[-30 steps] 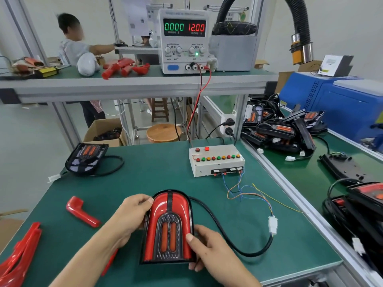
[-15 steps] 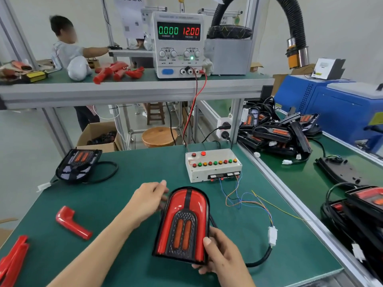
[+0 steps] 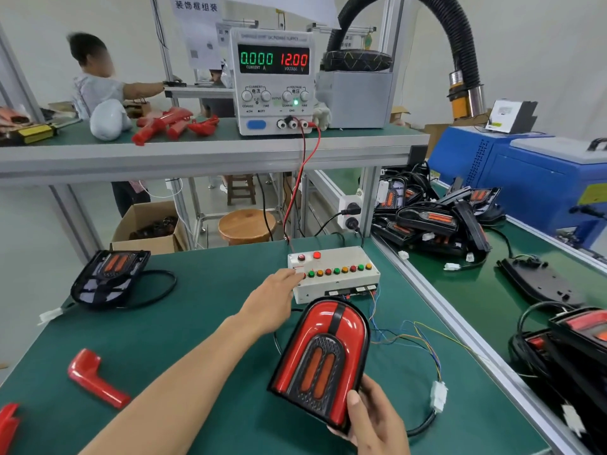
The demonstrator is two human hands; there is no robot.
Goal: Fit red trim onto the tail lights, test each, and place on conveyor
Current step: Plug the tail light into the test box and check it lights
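A tail light with red trim fitted stands tilted up off the green bench, and my right hand grips its lower right corner from below. Its black cable loops to a white plug lying loose on the mat. My left hand reaches forward with fingers extended; its fingertips touch the left end of the white test box by the row of coloured buttons. A loose red trim piece lies at the left. Another tail light without trim sits at the far left.
A power supply reading 0.000 and 12.00 stands on the shelf above, with red parts beside it. Piled tail lights lie on the conveyor to the right. Another person stands at the back left. Thin coloured wires trail from the box.
My left hand let go of the tail light and moved forward to the test box. My right hand lifted and tilted the tail light up toward the right.
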